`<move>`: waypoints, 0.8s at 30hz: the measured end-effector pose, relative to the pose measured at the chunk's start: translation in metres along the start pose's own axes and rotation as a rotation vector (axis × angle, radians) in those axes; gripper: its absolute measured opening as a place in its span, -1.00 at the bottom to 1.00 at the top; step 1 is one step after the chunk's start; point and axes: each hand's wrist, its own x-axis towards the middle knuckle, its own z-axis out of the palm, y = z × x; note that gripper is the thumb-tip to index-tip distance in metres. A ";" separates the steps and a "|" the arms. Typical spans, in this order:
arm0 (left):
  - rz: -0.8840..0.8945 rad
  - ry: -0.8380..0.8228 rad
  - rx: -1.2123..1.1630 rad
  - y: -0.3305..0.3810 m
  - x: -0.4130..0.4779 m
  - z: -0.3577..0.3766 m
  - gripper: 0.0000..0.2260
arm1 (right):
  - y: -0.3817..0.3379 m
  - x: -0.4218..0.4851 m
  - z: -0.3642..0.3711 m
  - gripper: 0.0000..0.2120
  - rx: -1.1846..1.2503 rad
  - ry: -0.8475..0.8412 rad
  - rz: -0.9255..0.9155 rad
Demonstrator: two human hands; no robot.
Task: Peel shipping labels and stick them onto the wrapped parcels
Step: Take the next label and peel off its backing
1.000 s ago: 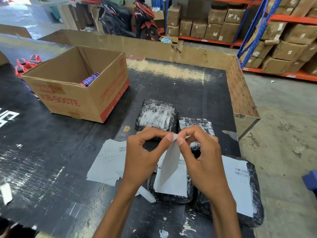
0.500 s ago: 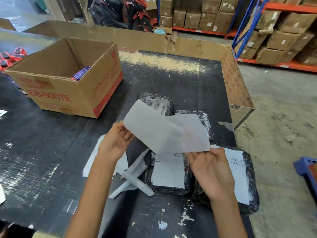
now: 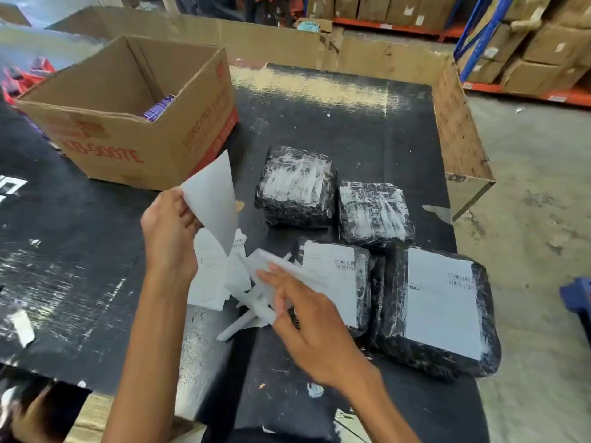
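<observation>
Four parcels in black wrap lie on the black table [image 3: 319, 123]. The two near ones, parcel [image 3: 335, 282] and parcel [image 3: 444, 305], carry white shipping labels. The two far ones, parcel [image 3: 295, 187] and parcel [image 3: 374, 212], have none. My left hand [image 3: 169, 231] pinches a blank white sheet [image 3: 214, 199], which stands upright above the table. My right hand [image 3: 307, 318] is low beside the near-middle parcel, its fingers on a second white sheet [image 3: 287, 271], blurred. I cannot tell which sheet is the label and which the backing. A stack of labels [image 3: 209, 276] lies under my hands.
Discarded white strips [image 3: 243, 321] lie by the stack. An open cardboard box [image 3: 128, 148] stands at the left. A cardboard wall [image 3: 457, 129] lines the table's back and right edges. Shelves of cartons [image 3: 543, 49] stand behind, and a blue object [image 3: 577, 297] sits on the floor at right.
The single sheet has been pulled apart into two. My left hand has lifted one sheet up and to the left. My right hand has dropped toward the strips with the other.
</observation>
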 end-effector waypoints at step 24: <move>0.178 -0.883 0.342 -0.012 -0.060 0.000 -0.88 | 0.007 0.035 -0.070 -0.16 0.936 0.241 0.757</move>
